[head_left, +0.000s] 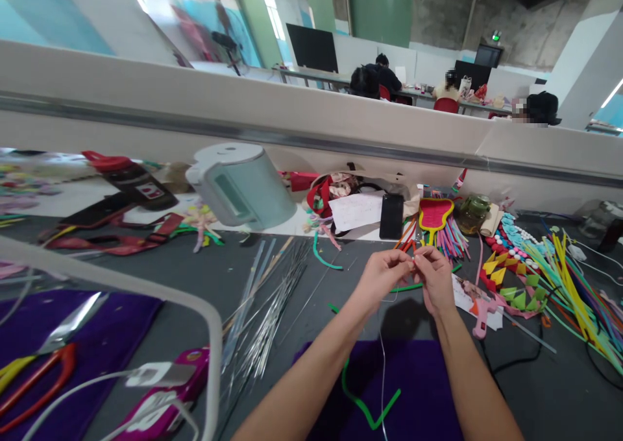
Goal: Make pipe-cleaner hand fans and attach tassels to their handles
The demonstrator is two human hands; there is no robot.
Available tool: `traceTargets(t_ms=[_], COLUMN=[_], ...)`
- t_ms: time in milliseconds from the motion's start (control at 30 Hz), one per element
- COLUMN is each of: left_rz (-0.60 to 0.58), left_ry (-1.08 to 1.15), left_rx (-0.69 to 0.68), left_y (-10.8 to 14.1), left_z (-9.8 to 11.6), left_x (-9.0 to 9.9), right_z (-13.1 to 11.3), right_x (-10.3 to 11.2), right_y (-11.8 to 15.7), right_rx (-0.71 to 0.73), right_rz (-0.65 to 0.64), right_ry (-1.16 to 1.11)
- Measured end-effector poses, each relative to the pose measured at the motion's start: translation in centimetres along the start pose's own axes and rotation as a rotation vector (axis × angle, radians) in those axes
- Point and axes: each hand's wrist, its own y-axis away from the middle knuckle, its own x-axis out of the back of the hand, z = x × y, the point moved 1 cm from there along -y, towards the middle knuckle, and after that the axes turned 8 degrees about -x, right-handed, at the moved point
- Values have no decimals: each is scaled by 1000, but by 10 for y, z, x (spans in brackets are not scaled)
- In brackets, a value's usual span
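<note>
My left hand point(387, 275) and my right hand point(434, 279) meet at the fingertips above the grey table. Both are closed in a pinch on something small that I cannot make out. A thin pale wire point(382, 363) hangs below my left hand and runs down over the purple cloth point(423, 389). On that cloth lies a bent green pipe cleaner point(363, 405). Just beyond my fingers is a red piece with a yellow edge point(435, 214), beside a bundle of coloured pipe cleaners point(452, 240).
Silver wires point(272, 318) lie left of my arms. Farther back stand a kettle point(248, 185) and a phone point(391, 216). At the right are a pink glue gun point(484, 314) and pipe cleaners point(574, 285). Scissors point(53, 363) lie left. People sit beyond the partition.
</note>
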Motion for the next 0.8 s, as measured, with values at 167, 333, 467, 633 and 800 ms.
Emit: traceTargets(t_ms=[167,333,467,633,800], left_rz=[-122,-146,-109,-38,17], left_ry=[288,331,245,-41,-693], left_rx=[234,269,190,9,-291], left_y=[-2,0,1,-1,1], left_z=[2,2,5,7,9], left_x=[8,9,7,7,2], right_z=[-9,-16,-18,-10,-2], right_x=[12,21,22,20,16], right_y=[-4,-10,-12,-12,-12], right_rx=[44,120,144,59,-178], right_rz=[-234,-308,-300,-253,-216], right_ry=[82,293,361,272,43])
